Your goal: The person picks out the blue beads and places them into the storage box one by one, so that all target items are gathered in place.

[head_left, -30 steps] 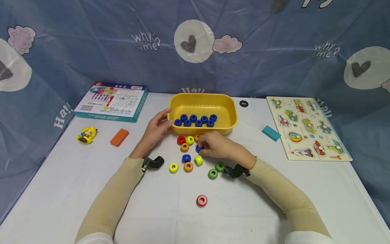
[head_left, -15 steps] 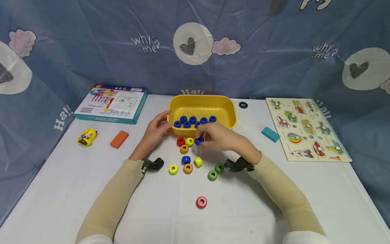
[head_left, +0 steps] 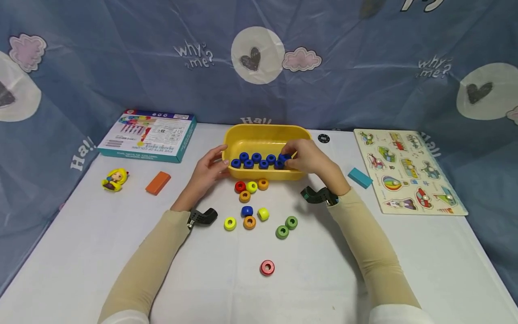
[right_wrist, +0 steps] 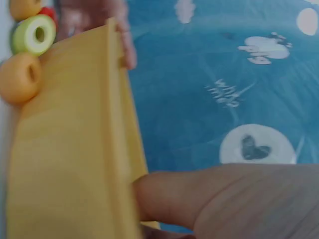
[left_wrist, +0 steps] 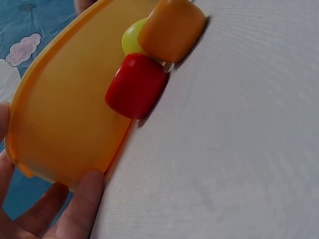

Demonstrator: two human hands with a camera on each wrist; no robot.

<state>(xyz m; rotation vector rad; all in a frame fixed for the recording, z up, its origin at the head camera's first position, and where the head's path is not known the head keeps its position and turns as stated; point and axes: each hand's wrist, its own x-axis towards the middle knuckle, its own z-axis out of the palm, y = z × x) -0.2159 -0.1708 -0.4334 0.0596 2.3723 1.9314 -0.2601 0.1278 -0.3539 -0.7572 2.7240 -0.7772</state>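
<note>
My left hand (head_left: 209, 169) grips the left end of a yellow plastic tub (head_left: 265, 133), with thumb and fingers at its wall in the left wrist view. My right hand (head_left: 308, 158) reaches over the tub's front right rim, its fingertips pinching a blue bead (head_left: 285, 157) down inside. Several other blue beads (head_left: 256, 157) stand in rows along the tub's front side. Just in front of the tub lie a red bead (head_left: 240, 186), a yellow bead (head_left: 252, 187) and two orange beads (head_left: 263, 184). In the right wrist view the tub wall hides the right fingertips.
Nearer me lie a blue bead (head_left: 247, 211), yellow beads (head_left: 230, 223), an orange bead (head_left: 249, 222), green beads (head_left: 282, 232) and a red bead (head_left: 267, 267). Left are a box (head_left: 149, 135), figurine (head_left: 115, 180) and orange block (head_left: 158, 183); right, a teal block (head_left: 360, 177) and puzzle board (head_left: 408, 171).
My right hand has lifted a blue bead from the table in front of the tub and carried it up and right into the tub. The left hand stays put.
</note>
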